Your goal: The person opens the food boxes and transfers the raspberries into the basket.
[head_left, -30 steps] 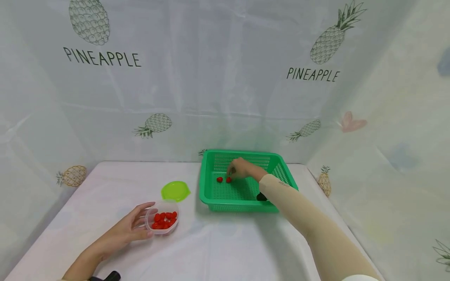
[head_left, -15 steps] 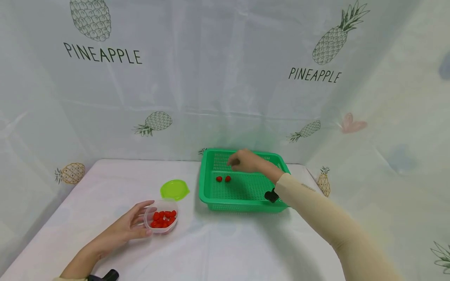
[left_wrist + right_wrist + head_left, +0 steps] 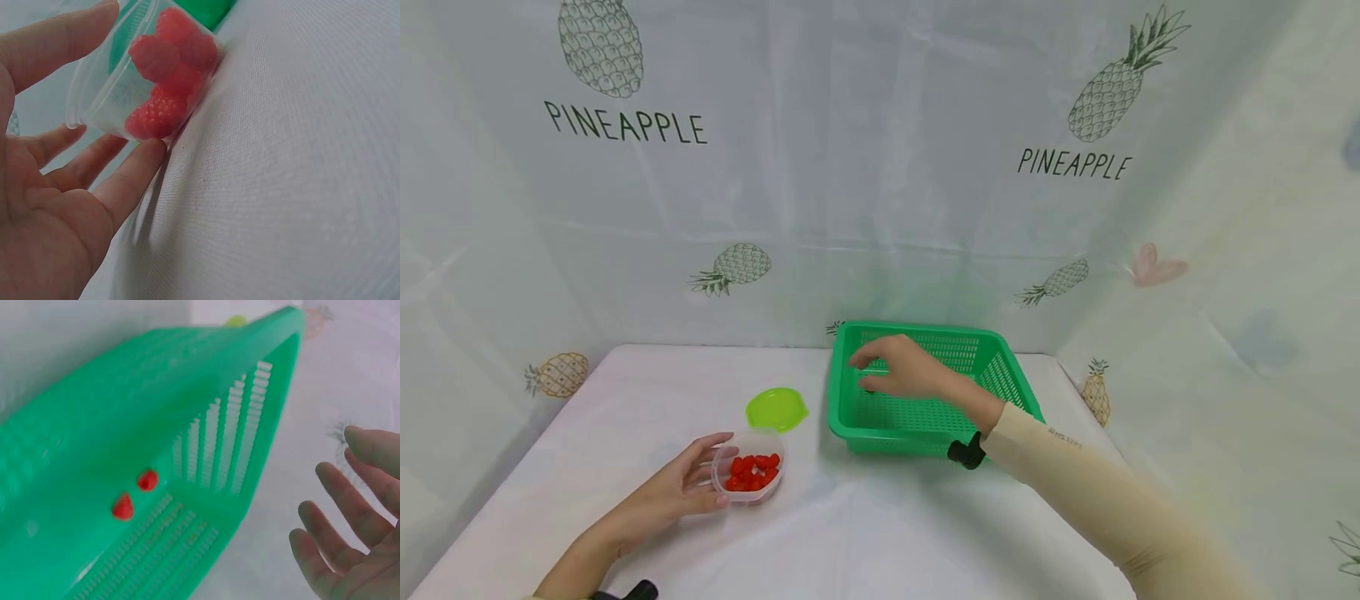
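Observation:
My left hand (image 3: 662, 492) holds a clear plastic container (image 3: 94, 106) by its side, its fingers and thumb curved round the wall. Inside lie several red raspberries (image 3: 156, 115), gathered toward the bottom. Over the green basket (image 3: 895, 442) hovers my right hand (image 3: 902, 368), its fingers spread and nothing between them. Two more raspberries (image 3: 148, 480) sit on the basket floor in the right wrist view. From the head camera my right hand hides nearly all of them.
Behind the container a lime-green lid (image 3: 777, 409) lies on the white cloth-covered table (image 3: 865, 542). The basket stands near the table's back edge, close to a hanging pineapple-print curtain (image 3: 880, 183). A black wrist device (image 3: 966, 452) overlaps the basket's front rim.
My right hand rises from the raspberries in the basket, then moves left and slightly down above them while its fingers spread. The left hand and container hold still.

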`<state>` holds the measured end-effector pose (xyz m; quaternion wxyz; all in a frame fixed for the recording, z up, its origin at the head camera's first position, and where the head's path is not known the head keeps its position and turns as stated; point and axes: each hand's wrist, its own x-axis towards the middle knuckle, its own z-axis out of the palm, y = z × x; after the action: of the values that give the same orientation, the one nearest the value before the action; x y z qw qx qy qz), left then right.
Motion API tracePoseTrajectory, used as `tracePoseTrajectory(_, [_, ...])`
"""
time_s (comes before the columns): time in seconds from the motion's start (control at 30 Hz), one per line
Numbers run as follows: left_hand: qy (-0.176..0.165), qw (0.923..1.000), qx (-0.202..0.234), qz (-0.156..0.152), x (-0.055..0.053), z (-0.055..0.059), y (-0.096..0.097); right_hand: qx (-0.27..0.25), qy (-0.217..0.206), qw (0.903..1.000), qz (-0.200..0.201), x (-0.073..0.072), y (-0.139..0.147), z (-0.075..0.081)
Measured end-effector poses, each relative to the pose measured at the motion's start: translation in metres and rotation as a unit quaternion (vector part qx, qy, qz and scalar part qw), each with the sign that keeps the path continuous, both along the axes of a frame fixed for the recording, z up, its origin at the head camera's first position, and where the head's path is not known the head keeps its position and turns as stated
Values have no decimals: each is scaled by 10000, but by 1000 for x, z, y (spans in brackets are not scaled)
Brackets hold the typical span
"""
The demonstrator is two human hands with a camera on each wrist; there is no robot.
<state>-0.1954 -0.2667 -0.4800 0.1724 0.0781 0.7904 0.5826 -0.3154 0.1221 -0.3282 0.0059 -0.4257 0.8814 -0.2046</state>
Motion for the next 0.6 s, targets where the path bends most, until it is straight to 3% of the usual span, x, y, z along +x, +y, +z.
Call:
tracePoseTrajectory(0.2, [-6, 10000, -50, 19, 0, 1, 1, -369, -290, 9989, 26, 8, -11, -12])
tracePoseTrajectory(0.6, [-57, 10000, -28, 38, 1, 2, 2, -523, -541, 9966, 332, 35, -51, -26])
